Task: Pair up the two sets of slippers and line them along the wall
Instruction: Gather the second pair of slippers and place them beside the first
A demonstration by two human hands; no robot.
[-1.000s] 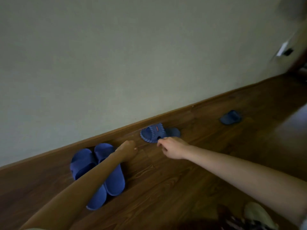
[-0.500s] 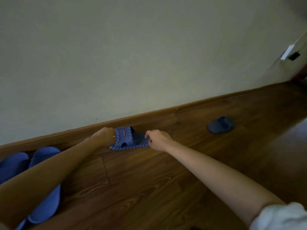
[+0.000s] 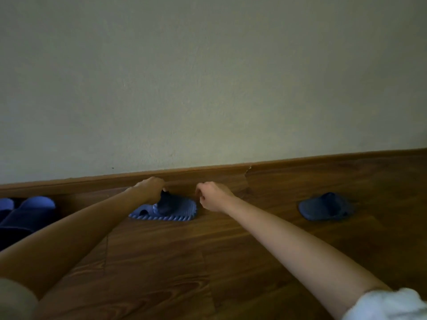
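A blue slipper with a ribbed sole [image 3: 178, 210] lies flat on the wooden floor, close to the baseboard [image 3: 92, 182]. My left hand [image 3: 150, 189] is closed over its dark strap at the slipper's left half. My right hand [image 3: 211, 196] hovers at the slipper's right end with its fingers curled; nothing shows inside it. Its match, a darker blue slipper [image 3: 325, 206], lies alone on the floor further right. A pair of plain blue slippers [image 3: 34, 209] stands side by side against the wall at the far left, partly cut off by the frame edge.
A plain pale wall [image 3: 208, 88] fills the upper half of the view. The baseboard has a chipped joint [image 3: 247, 172] just right of my hands. Bare wooden floor [image 3: 184, 262] stretches toward me. A white sleeve [image 3: 388, 306] shows at the bottom right.
The view has swung right, pushing the plain pair to the left edge. The ribbed slipper now lies flat by the baseboard, and my right hand has come off its end.
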